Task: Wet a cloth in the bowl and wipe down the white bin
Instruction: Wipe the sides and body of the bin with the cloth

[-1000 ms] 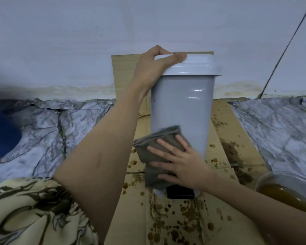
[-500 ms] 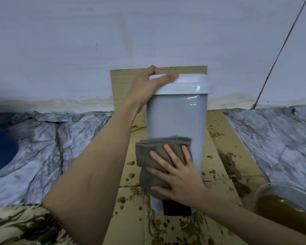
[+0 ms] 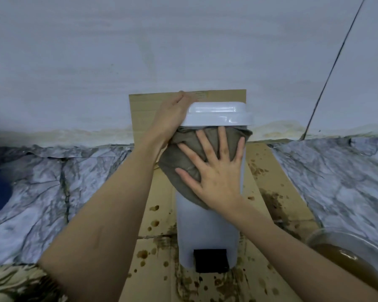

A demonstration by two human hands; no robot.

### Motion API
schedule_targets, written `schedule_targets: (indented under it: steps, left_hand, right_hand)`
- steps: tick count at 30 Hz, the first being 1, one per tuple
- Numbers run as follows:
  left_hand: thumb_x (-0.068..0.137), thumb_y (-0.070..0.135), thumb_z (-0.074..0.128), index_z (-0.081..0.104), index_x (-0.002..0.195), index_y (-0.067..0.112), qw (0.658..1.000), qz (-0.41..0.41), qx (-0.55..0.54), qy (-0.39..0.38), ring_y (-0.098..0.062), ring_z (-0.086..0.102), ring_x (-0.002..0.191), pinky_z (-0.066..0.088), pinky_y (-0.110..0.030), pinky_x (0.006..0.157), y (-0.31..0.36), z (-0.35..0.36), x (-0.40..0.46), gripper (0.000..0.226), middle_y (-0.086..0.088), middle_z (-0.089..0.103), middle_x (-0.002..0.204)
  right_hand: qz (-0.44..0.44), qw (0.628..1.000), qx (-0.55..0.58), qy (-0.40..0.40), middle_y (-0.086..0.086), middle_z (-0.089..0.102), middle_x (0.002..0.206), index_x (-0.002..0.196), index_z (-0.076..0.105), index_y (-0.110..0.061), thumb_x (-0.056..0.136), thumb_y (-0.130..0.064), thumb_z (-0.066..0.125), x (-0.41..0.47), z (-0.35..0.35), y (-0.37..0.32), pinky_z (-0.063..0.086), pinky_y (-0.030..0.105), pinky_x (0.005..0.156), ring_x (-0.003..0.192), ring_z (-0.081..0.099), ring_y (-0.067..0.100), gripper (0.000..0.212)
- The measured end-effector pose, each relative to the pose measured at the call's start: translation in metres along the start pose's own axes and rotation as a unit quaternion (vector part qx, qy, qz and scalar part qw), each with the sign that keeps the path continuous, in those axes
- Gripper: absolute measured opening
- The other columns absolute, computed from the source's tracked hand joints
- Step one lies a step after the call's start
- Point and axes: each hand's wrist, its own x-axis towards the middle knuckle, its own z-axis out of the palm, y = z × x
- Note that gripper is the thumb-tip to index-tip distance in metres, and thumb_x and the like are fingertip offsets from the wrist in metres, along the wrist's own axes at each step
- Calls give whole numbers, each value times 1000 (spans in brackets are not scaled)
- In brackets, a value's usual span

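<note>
The white bin (image 3: pixel 207 227) stands upright on stained cardboard, with a black pedal at its foot. My left hand (image 3: pixel 172 117) grips the left edge of its white lid. A grey-brown cloth (image 3: pixel 177 155) is spread over the bin's upper front, just under the lid. My right hand (image 3: pixel 214 171) lies flat on the cloth with fingers spread, pressing it against the bin. A clear bowl (image 3: pixel 345 258) of brown water sits at the lower right.
Stained cardboard (image 3: pixel 159 269) covers the floor under the bin, and another piece leans on the wall behind. Marble-patterned sheeting (image 3: pixel 52 188) lies on both sides. A dark cable (image 3: pixel 336 59) runs up the wall at right.
My right hand has slid the cloth up from the bin's lower front to just under the lid, fingers now spread wide. The left hand keeps hold of the lid.
</note>
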Motion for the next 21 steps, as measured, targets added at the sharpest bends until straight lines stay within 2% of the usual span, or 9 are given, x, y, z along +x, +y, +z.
schedule_targets:
  steps: [3, 5, 7, 9, 11, 13, 17, 20, 21]
  left_hand:
    - [87, 38, 54, 56, 77, 24, 1000, -9, -7, 18, -3, 51, 62, 37, -26, 64, 1, 2, 2, 18, 14, 56, 66]
    - [85, 40, 54, 58, 83, 23, 999, -11, -17, 31, -8, 51, 68, 37, -30, 68, 0, -1, 3, 17, 6, 56, 76]
    - [81, 41, 54, 59, 85, 22, 999, -15, -29, 40, -11, 52, 73, 38, -31, 70, -2, -1, 2, 20, 1, 56, 81]
    - [79, 42, 54, 59, 85, 21, 998, -15, -31, 51, -12, 50, 75, 37, -32, 71, 0, 3, 1, 22, -1, 54, 82]
    - [79, 40, 54, 61, 84, 19, 998, -14, -26, 59, -12, 48, 73, 35, -32, 69, 3, 9, 0, 23, -1, 52, 80]
    - [79, 40, 55, 59, 81, 21, 998, -19, -29, 61, -13, 47, 72, 34, -31, 68, 5, 15, 0, 19, -1, 50, 78]
    - [75, 39, 57, 55, 78, 22, 996, -33, -42, 73, -9, 47, 67, 36, -28, 65, 4, 14, 3, 17, 4, 50, 74]
    - [75, 37, 58, 56, 78, 20, 995, -32, -55, 83, -6, 48, 62, 37, -24, 61, 1, 8, 6, 18, 6, 51, 71]
    - [76, 38, 58, 56, 78, 20, 994, -34, -57, 84, -6, 48, 61, 37, -23, 59, 0, 8, 7, 18, 6, 52, 71]
  right_hand:
    - [125, 984, 114, -55, 3, -2, 160, 146, 21, -46, 89, -68, 37, -45, 0, 14, 10, 60, 114, 146, -1, 36, 63]
    - [196, 932, 266, -150, -12, -27, 155, 143, 3, -57, 85, -70, 40, -91, -2, 24, 16, 54, 116, 145, -13, 15, 70]
    - [248, 864, 353, -261, -35, -36, 141, 131, -14, -70, 79, -75, 42, -138, -6, 30, 18, 50, 117, 135, -16, -9, 76]
    - [272, 805, 434, -298, -46, -25, 139, 127, -16, -73, 83, -65, 51, -169, -10, 34, 17, 49, 118, 137, -13, -14, 80]
    - [291, 776, 490, -269, -50, -12, 140, 129, -13, -73, 89, -42, 58, -175, -9, 34, 17, 48, 119, 141, -3, -10, 87]
    - [313, 784, 485, -228, -47, -10, 143, 132, -13, -69, 86, -33, 62, -157, -8, 31, 18, 51, 118, 144, -2, -2, 94]
    - [328, 801, 480, -143, -25, 1, 156, 139, -7, -61, 76, -49, 63, -111, -9, 26, 24, 41, 116, 146, 8, 5, 95]
    - [328, 790, 494, -154, -27, 5, 155, 145, 2, -49, 82, -25, 59, -129, -6, 24, 23, 24, 113, 143, 9, -3, 89]
    - [348, 774, 502, -167, -27, 12, 153, 146, 12, -43, 83, -16, 55, -146, -4, 22, 27, 18, 110, 140, 14, -8, 82]
